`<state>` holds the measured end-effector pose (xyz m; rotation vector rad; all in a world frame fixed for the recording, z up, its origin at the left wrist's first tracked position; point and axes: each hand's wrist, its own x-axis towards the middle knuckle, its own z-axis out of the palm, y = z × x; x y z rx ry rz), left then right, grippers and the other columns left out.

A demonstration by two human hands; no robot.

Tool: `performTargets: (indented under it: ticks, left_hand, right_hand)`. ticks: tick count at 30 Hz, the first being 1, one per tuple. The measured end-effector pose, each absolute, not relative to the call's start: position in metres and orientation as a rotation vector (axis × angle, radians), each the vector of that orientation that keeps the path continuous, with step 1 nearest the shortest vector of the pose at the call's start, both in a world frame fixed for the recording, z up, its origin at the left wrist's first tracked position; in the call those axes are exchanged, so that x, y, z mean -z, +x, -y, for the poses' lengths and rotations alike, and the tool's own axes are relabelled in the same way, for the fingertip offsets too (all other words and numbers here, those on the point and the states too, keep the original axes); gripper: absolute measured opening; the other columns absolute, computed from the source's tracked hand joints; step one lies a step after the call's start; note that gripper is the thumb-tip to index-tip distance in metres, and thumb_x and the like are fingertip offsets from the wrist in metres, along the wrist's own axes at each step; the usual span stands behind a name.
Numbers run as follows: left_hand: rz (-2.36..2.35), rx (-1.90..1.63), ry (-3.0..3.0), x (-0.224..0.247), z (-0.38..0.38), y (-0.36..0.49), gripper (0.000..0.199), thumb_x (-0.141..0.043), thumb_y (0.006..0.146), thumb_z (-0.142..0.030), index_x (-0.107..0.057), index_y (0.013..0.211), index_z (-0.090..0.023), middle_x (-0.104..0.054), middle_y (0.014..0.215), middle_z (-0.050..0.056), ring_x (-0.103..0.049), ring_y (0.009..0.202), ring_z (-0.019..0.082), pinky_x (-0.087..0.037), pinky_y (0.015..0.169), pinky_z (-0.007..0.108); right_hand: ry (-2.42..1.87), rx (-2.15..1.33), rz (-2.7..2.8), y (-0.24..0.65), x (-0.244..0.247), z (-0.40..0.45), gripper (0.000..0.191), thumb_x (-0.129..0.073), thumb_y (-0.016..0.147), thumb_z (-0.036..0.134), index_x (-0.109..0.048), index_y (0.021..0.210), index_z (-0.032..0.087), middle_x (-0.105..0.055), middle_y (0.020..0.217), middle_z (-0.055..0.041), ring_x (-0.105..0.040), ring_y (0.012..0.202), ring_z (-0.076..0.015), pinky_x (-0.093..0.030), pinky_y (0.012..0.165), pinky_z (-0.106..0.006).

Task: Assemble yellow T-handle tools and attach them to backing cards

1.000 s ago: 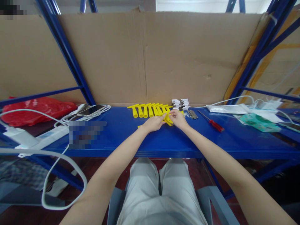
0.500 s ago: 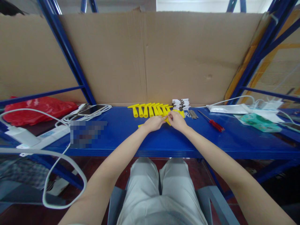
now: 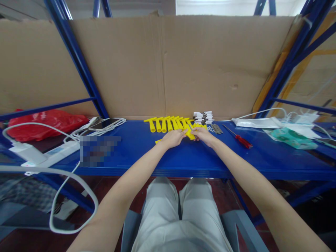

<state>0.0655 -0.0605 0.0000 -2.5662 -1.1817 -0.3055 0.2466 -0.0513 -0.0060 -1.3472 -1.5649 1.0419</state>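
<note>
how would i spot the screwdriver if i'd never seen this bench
On the blue table, look right of the person's right hand, past the small grey strips. The screwdriver lies there at a slant, tip toward the cardboard. Its red handle sets it apart from those strips and the green packet farther right.

Table (image 3: 170, 161): T-piece row (image 3: 164, 126) centre, screwdriver (image 3: 243, 140) right, bits (image 3: 210, 129) (probably screws) between those; power strip (image 3: 56, 155) far left, cardboard (image 3: 126, 70) behind.
</note>
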Motion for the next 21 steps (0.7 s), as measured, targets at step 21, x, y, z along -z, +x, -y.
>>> performTargets:
  ticks: [21]
  left_hand:
    - [1.188, 0.227, -2.549, -0.0034, 0.0629, 0.0652, 0.045, -0.035, 0.098, -0.029, -0.046, 0.142, -0.024, -0.065, 0.113, 0.011, -0.064, 0.102, 0.022, -0.050, 0.084, 0.031]
  right_hand:
    - [-1.190, -1.370, 1.411, 0.2471, 0.0033, 0.0605, 0.017, -0.057, 0.087, 0.015, -0.047, 0.073, 0.019, -0.062, 0.052, 0.0006, -0.046, 0.037, -0.0071, -0.035, 0.036, -0.017]
